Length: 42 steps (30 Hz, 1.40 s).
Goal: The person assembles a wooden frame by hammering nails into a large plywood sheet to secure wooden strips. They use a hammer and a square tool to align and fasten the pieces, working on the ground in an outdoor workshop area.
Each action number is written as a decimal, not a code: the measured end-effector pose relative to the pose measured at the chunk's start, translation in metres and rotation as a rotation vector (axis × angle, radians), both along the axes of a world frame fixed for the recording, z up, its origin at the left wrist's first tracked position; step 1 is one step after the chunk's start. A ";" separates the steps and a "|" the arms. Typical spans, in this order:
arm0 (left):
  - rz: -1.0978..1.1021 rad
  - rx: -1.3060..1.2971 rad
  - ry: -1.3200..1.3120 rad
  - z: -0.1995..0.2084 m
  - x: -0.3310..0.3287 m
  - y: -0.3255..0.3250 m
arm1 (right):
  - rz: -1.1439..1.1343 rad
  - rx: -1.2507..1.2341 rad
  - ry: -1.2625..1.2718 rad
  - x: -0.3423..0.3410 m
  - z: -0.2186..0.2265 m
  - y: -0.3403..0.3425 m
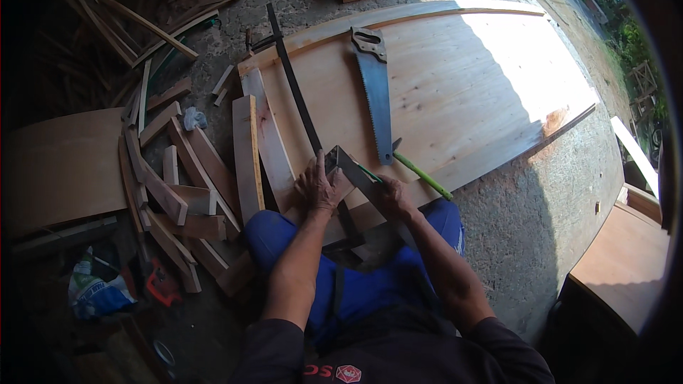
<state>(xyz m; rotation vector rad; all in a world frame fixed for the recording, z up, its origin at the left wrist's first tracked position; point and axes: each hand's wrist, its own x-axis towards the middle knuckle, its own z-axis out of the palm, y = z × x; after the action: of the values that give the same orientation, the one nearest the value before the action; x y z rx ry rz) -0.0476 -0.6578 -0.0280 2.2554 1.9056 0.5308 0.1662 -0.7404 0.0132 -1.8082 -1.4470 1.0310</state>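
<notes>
beyond the blue trousers [370, 291], the right hand [393, 198] closes on one end of a dark metal square [358, 173], over the wooden panel's [455, 78] near edge. the left hand [320, 186] touches its corner; i cannot tell whether it grips. farther lie a green-handled tool [425, 173] and a handsaw [375, 96].

Head view, left one of a side-by-side fisheye pair worn on the person's head; looks down and forward over the dark shirt [405, 359] and blue trousers [366, 291]. Near the left hand [321, 188] and right hand [394, 198], both around mid-frame; forearms [295, 270] come in from the lower edge. Plywood panel [448, 85] runs farther off toward upper right. Straight edges bow; dark vignette at the rim.
</notes>
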 end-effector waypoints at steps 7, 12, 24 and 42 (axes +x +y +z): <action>-0.253 -0.099 0.122 0.035 -0.005 -0.008 | -0.075 0.150 -0.067 -0.007 -0.013 0.000; -0.271 -0.051 0.121 0.028 -0.009 -0.007 | -0.034 0.014 0.028 -0.005 -0.027 0.003; -0.335 -0.067 0.126 0.031 -0.004 -0.003 | -0.076 0.030 0.402 -0.002 -0.022 0.000; -0.332 0.003 0.082 0.037 0.002 0.000 | 0.058 0.059 0.266 0.013 -0.035 0.003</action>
<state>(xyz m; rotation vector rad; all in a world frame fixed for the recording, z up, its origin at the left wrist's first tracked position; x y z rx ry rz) -0.0460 -0.6579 0.0093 2.5575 1.5119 0.3982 0.1796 -0.7378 -0.0214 -1.5297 -1.3580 1.1953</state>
